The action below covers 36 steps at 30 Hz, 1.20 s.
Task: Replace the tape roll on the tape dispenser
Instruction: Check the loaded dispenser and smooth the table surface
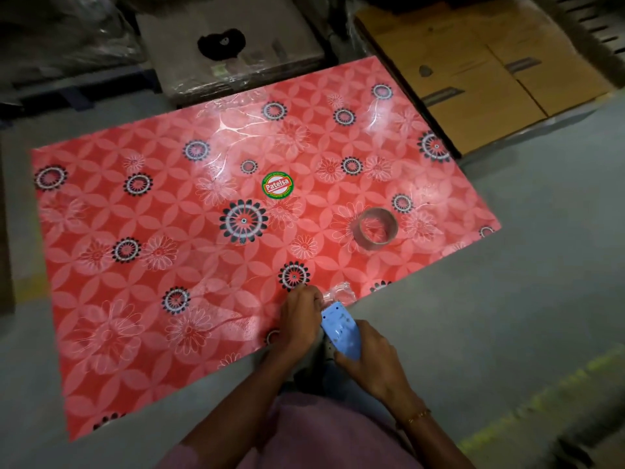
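A light blue tape dispenser (340, 328) is at the near edge of the red flowered table (152, 231). My right hand (370, 362) grips its lower end. My left hand (299, 316) is curled at the dispenser's toothed top end, pinching a crumpled strip of clear tape (340, 292) that lies on the table edge. An empty brown cardboard tape core (375, 229) stands apart on the table's right side, well beyond both hands. The roll inside the dispenser is hidden by my hands.
A round green and red sticker (277, 186) marks the table's middle. Brown cardboard boxes (473, 79) are stacked at the back right, and a wrapped box with a black object (221, 45) on it is behind the table. Grey floor (507, 265) surrounds the table.
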{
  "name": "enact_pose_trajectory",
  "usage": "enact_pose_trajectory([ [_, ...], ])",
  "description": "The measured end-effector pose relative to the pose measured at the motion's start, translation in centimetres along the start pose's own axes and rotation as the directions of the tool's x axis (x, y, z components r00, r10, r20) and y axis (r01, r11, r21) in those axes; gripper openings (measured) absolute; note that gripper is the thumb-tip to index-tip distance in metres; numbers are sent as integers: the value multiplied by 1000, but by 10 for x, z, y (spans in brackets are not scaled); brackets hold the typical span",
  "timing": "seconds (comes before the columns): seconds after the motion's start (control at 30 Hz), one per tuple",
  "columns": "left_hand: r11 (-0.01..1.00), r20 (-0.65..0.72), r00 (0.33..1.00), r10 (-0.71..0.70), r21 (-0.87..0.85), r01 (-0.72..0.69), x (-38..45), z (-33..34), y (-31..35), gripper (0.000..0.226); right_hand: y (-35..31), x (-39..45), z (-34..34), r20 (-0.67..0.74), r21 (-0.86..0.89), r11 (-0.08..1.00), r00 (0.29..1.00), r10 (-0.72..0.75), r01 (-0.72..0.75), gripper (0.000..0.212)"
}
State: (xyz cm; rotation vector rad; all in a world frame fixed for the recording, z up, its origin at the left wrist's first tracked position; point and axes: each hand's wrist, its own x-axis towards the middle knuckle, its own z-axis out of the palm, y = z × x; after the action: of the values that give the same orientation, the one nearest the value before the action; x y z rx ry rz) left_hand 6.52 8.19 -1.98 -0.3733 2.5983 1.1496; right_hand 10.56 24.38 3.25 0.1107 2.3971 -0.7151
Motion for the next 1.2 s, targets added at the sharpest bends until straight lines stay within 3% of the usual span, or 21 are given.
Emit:
enact_pose_trajectory([
  [0.23,999,-106,994,-12,39,16,2,-1,7,25,1,6,-2,30,-10,1000,999,-20,21,51],
  [0.53,995,-136,990,37,94,-24,2,-1,8,24,1,12,2,42,-10,1000,999,-20,20,51],
  [0.8,999,-122,992,-18,47,24,3,-3,7,21,3,14,6,48,0,1000,998,-30,30,52],
  [0.97,991,-188,980,-67,99,86,2,-6,-8,21,5,18,8,64,65,998,998,-21,17,50],
  [1.1,946,-254,966,51,322,35,2,-10,-17,47,8,20,12,64,98,995,997,-33,26,49],
  [1.2,930,-125,984,124,361,-71,10,-10,-24,73,10,21,13,72,143,989,997,-38,28,54],
])
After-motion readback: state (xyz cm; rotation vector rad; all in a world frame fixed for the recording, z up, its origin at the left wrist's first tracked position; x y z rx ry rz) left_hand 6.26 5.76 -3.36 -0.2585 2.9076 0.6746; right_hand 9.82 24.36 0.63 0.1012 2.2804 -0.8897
